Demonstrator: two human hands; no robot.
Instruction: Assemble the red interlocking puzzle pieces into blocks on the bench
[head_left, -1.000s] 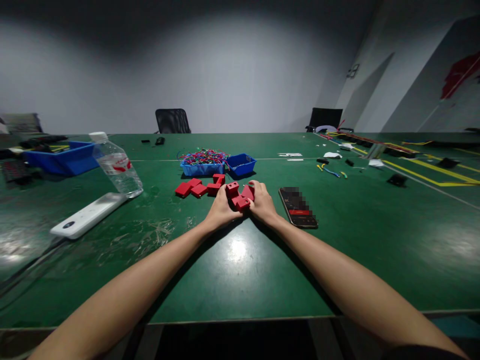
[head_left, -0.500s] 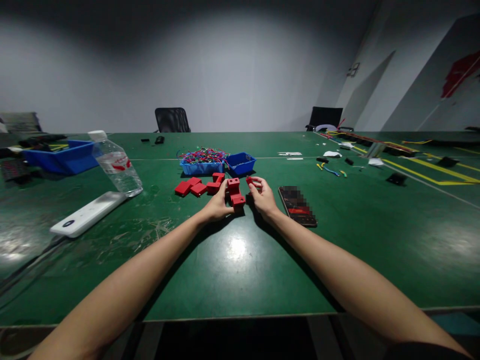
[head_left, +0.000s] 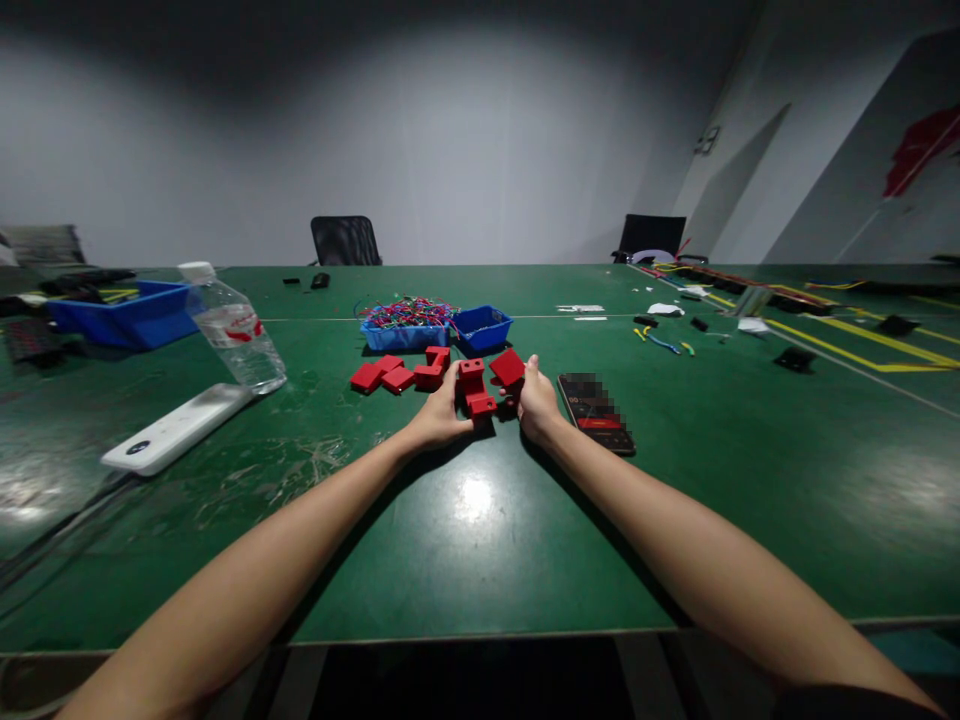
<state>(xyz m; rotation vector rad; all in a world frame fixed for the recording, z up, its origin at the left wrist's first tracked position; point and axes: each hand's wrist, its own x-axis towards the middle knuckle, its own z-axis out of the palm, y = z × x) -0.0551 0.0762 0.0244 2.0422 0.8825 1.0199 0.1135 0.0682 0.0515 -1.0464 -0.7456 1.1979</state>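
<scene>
My left hand (head_left: 441, 414) is closed around a red stepped block with round holes (head_left: 475, 388), held just above the green table. Close by on the right, my right hand (head_left: 537, 402) grips a flat red square piece (head_left: 508, 368), its plain face tilted up toward me. The two red parts are apart, with a narrow gap between them. To the left of my left hand lie several loose flat red pieces (head_left: 367, 377) and another red stepped block (head_left: 430, 375).
Behind my hands stand a blue bin of coloured wires (head_left: 409, 335) and a smaller blue bin (head_left: 484, 328). A phone (head_left: 596, 412) lies right of my right hand. At left are a water bottle (head_left: 238, 335) and a white power strip (head_left: 176, 430).
My right hand has turned over, so the red square piece now shows its broad face. My left hand and its block have shifted very slightly right.
</scene>
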